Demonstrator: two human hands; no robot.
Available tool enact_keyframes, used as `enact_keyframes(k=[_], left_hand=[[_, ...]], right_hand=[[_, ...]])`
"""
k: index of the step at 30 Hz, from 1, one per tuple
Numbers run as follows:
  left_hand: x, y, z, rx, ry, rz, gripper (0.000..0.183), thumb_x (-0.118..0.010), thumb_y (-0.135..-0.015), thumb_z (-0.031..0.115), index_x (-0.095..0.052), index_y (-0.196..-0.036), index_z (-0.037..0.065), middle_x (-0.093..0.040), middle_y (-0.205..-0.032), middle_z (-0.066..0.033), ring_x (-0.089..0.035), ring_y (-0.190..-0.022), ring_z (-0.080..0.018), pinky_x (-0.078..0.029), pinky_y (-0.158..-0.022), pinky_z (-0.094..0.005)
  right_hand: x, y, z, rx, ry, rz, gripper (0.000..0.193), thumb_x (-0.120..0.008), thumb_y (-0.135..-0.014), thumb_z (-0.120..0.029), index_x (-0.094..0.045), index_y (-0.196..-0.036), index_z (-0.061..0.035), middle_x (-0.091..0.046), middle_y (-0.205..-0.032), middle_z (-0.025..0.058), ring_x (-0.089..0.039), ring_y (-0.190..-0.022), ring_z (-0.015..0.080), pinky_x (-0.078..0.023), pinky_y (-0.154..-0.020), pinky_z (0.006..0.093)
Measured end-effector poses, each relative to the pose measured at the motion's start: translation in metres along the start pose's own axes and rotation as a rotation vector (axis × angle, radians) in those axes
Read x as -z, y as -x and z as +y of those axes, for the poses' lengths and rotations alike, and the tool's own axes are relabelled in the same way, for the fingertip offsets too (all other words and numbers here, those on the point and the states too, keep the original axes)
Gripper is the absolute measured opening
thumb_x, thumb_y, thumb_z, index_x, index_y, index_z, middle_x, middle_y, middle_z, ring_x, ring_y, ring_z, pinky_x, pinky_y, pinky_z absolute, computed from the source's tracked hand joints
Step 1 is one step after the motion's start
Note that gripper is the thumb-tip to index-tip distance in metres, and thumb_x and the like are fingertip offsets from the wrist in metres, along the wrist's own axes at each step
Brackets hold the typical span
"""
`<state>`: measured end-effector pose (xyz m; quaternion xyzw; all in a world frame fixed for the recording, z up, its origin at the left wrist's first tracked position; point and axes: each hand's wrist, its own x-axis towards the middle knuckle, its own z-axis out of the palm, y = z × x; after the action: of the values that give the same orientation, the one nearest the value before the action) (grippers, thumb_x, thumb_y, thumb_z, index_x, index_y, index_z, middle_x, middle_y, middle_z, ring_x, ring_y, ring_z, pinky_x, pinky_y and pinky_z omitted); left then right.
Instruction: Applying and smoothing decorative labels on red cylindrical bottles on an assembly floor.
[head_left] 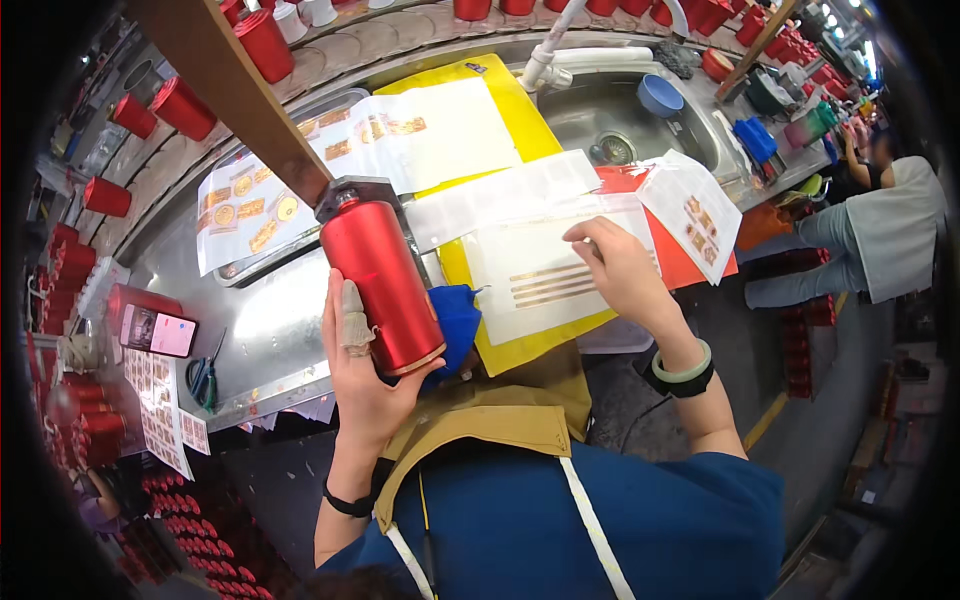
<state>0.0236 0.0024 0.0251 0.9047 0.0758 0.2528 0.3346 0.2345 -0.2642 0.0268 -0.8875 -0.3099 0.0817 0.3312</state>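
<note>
A glossy red metal bottle (375,285) leans at a slant, its narrow neck against a dark block (365,190) at the end of a wooden bar. My left hand (372,395) is wrapped round its lower part, with pale covers on a finger. To the right, my right hand (630,275) is over a white sheet (500,255) bearing several thin gold strips (552,285). Its fingers are bent in toward the thumb; anything between them is too small to make out. A blue cloth (458,325) hangs just behind the bottle.
Gold-printed sheets (440,130) lie on a yellow board (535,125) and a metal tray. A sink (590,115) with a blue bowl (660,95) is at the back right. Scissors (203,380) and a phone (158,331) are at left. Another person (880,230) stands at far right.
</note>
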Motion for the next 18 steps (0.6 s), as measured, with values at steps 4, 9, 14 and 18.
enact_keyframes(k=[4,9,14,18], left_hand=[[0.003,0.006,-0.007,0.027,0.054,-0.022,0.117,-0.096,-0.066,0.017,-0.030,-0.160,-0.002,-0.029,-0.164,-0.0298,-0.036,-0.148,-0.0486,-0.036,-0.119,-0.0486],[0.004,0.006,-0.003,0.044,-0.001,-0.046,0.114,-0.095,-0.068,0.016,-0.029,-0.159,-0.004,-0.029,-0.164,-0.0308,-0.033,-0.149,-0.0506,-0.034,-0.120,-0.0495],[0.006,0.003,0.002,0.035,-0.039,-0.058,0.116,-0.093,-0.067,0.013,-0.027,-0.162,0.000,-0.028,-0.167,-0.0255,-0.033,-0.151,-0.0451,-0.032,-0.122,-0.0475],[0.007,0.004,0.001,0.018,-0.094,-0.074,0.115,-0.093,-0.068,0.016,-0.027,-0.161,-0.001,-0.028,-0.166,-0.0266,-0.032,-0.151,-0.0472,-0.029,-0.124,-0.0500]], right_hand=[[-0.002,0.002,0.012,0.044,0.061,0.079,0.014,-0.062,-0.099,-0.006,-0.066,-0.111,-0.0008,-0.069,-0.106,0.0161,-0.067,-0.091,0.0335,-0.053,-0.082,0.0404],[0.006,-0.016,0.034,-0.004,0.125,0.069,0.015,-0.065,-0.098,-0.009,-0.069,-0.110,-0.0010,-0.070,-0.105,0.0164,-0.067,-0.092,0.0349,-0.053,-0.083,0.0408],[0.023,-0.087,0.087,-0.037,0.232,0.061,0.019,-0.066,-0.096,-0.011,-0.072,-0.112,-0.0017,-0.071,-0.105,0.0186,-0.068,-0.099,0.0370,-0.053,-0.086,0.0425],[0.017,-0.136,0.128,-0.012,0.429,-0.009,0.026,-0.065,-0.095,-0.013,-0.072,-0.118,-0.0033,-0.071,-0.107,0.0217,-0.066,-0.104,0.0411,-0.052,-0.091,0.0470]])
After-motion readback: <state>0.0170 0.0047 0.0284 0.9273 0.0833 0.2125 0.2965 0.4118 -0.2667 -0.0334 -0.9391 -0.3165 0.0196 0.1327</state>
